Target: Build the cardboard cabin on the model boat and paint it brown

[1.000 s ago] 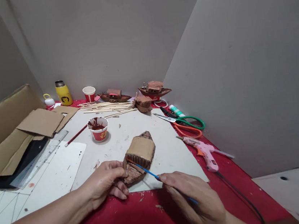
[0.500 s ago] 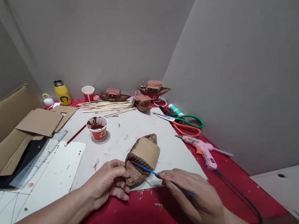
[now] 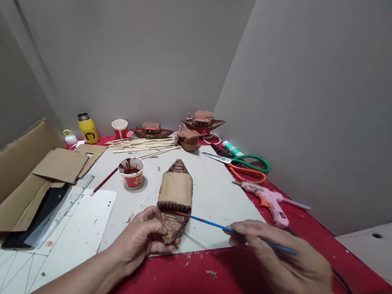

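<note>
A model boat [image 3: 175, 190] with a brown hull and a plain tan cardboard canopy rests on the pale board, its near end toward me. My left hand [image 3: 146, 236] grips the left side of that near end between thumb and fingers. My right hand [image 3: 280, 251] pinches a thin blue paintbrush [image 3: 208, 223]. The brush's tip reaches under the canopy's near edge, where its exact contact is hidden. Beyond the boat stands a paper cup [image 3: 132, 174] with dark brown paint inside and smeared on its wall.
Scissors [image 3: 233, 159] and a pink glue gun [image 3: 266, 198] lie on the right. Thin wooden sticks [image 3: 141, 143] and brown model boats [image 3: 203, 121] sit at the back, near a yellow bottle [image 3: 88, 129]. Cardboard pieces [image 3: 60, 164] and a pencil [image 3: 103, 181] are on the left.
The boat has turned so its far end points more directly away. My right hand has moved right and drawn the brush outward, holding it at a flatter angle.
</note>
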The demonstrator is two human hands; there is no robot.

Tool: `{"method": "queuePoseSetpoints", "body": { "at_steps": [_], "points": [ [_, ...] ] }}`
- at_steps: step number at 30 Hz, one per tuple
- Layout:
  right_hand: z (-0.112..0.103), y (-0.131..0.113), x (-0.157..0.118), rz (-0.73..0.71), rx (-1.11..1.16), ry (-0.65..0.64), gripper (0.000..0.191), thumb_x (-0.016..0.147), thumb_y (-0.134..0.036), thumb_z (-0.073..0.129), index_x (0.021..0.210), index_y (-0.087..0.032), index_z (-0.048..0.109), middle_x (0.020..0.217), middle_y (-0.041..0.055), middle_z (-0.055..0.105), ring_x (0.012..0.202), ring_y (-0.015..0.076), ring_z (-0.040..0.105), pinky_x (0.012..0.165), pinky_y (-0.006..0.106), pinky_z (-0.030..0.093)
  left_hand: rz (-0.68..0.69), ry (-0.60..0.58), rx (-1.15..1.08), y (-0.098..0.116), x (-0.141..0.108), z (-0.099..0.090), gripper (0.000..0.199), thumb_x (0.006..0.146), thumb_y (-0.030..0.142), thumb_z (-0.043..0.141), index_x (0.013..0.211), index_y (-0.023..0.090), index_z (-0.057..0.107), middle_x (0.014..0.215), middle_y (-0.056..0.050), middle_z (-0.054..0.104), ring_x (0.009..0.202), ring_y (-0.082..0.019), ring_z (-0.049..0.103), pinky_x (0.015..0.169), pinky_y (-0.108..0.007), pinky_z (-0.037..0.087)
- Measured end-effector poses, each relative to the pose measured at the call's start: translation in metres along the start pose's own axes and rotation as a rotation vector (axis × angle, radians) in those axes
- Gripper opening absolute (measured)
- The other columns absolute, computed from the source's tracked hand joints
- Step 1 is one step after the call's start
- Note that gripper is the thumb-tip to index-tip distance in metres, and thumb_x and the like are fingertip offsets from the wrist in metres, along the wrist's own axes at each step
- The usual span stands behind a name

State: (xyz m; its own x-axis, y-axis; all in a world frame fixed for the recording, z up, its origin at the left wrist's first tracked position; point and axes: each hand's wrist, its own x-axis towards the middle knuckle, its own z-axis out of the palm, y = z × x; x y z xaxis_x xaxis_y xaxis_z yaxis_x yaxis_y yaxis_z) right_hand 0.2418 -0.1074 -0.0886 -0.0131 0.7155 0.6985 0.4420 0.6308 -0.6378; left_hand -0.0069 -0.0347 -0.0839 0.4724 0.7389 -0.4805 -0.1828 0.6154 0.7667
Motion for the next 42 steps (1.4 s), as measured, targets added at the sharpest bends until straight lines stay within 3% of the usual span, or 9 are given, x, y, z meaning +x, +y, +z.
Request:
{"method": "queuePoseSetpoints", "body": {
  "at_steps": [4,7,10,13,20,24,28,33,42],
  "points": [
    [0.0,-0.004,0.018,0.253,0.356,0.316,0.016,0.098,-0.032,0.063,0.107,-0.03,0.076,0.082,0.0014,0.08,0.059,0.0129,0.071,0.056,0.024,0.059,0.058,-0.019,-0.02,-0.001,-0.003,-0.002,0.059,0.057,0.011,0.065,0.114,0.017,0.05,0.08,-0.004,0.071,0.07,-0.019,0.069,0.063,-0.028,0.051],
    [0.007,0.005,0.045,0.342,0.453,0.481,0.016,0.094,-0.041,0.069,0.101,-0.029,0.077,0.088,0.0017,0.081,0.072,0.0135,0.073,0.065,0.024,0.059,0.126,-0.137,-0.014,-0.002,-0.01,0.001,0.052,0.061,0.01,0.063,0.11,0.018,0.049,0.071,0.0,0.067,0.061,-0.014,0.061,0.057,-0.025,0.043],
    [0.014,0.02,0.071,0.488,0.52,0.404,0.029,0.088,-0.048,0.074,0.111,-0.031,0.073,0.116,0.0032,0.077,0.105,0.0178,0.071,0.083,0.028,0.058,0.159,-0.217,0.018,-0.004,-0.018,0.006,0.051,0.061,0.011,0.063,0.11,0.018,0.05,0.071,0.0,0.066,0.058,-0.012,0.056,0.056,-0.025,0.04],
    [0.022,0.03,0.085,0.557,0.585,0.299,0.045,0.083,-0.057,0.075,0.118,-0.029,0.071,0.128,0.0087,0.073,0.114,0.0246,0.07,0.085,0.036,0.059,0.175,-0.239,0.033,-0.007,-0.024,0.01,0.055,0.059,0.011,0.064,0.112,0.02,0.051,0.079,0.0,0.067,0.059,-0.012,0.056,0.057,-0.026,0.044],
    [0.042,0.02,0.085,0.647,0.808,0.125,0.046,0.081,-0.061,0.072,0.108,-0.024,0.074,0.114,0.0068,0.079,0.091,0.0213,0.077,0.074,0.032,0.062,0.098,-0.233,-0.011,-0.015,-0.036,0.018,0.06,0.053,0.014,0.08,0.107,0.021,0.055,0.088,0.0,0.068,0.058,-0.012,0.062,0.052,-0.024,0.051],
    [0.051,0.009,0.091,0.776,0.886,0.15,0.047,0.066,-0.059,0.083,0.095,-0.023,0.077,0.096,0.003,0.081,0.071,0.0172,0.076,0.06,0.026,0.061,0.007,-0.299,-0.105,-0.016,-0.033,0.009,0.062,0.073,0.067,0.074,0.111,0.02,0.061,0.086,-0.006,0.071,0.06,-0.016,0.066,0.051,-0.024,0.05],
    [0.065,-0.008,0.098,0.764,0.915,0.12,0.047,0.066,-0.058,0.083,0.095,-0.022,0.076,0.096,0.003,0.081,0.072,0.0166,0.074,0.061,0.026,0.06,0.004,-0.323,-0.12,-0.02,-0.029,0.016,0.071,0.084,0.077,0.054,0.123,0.018,0.065,0.1,-0.012,0.077,0.079,-0.025,0.074,0.069,-0.035,0.056],
    [0.08,-0.02,0.1,0.724,0.87,0.08,0.043,0.072,-0.052,0.079,0.1,-0.02,0.074,0.1,0.0068,0.08,0.078,0.0182,0.074,0.065,0.028,0.059,0.127,-0.171,-0.215,-0.017,-0.044,0.045,0.066,0.09,0.069,0.053,0.137,0.023,0.061,0.112,-0.008,0.077,0.109,-0.028,0.069,0.096,-0.04,0.05],
    [0.074,0.001,0.101,0.593,0.696,0.194,0.031,0.076,-0.041,0.081,0.098,-0.02,0.075,0.096,0.0072,0.081,0.08,0.0179,0.074,0.07,0.029,0.057,-0.102,-0.115,-0.29,-0.005,-0.042,0.042,0.084,0.09,0.08,0.028,0.123,0.013,0.067,0.072,-0.01,0.073,0.059,-0.024,0.067,0.063,-0.036,0.053]
  ]
}}
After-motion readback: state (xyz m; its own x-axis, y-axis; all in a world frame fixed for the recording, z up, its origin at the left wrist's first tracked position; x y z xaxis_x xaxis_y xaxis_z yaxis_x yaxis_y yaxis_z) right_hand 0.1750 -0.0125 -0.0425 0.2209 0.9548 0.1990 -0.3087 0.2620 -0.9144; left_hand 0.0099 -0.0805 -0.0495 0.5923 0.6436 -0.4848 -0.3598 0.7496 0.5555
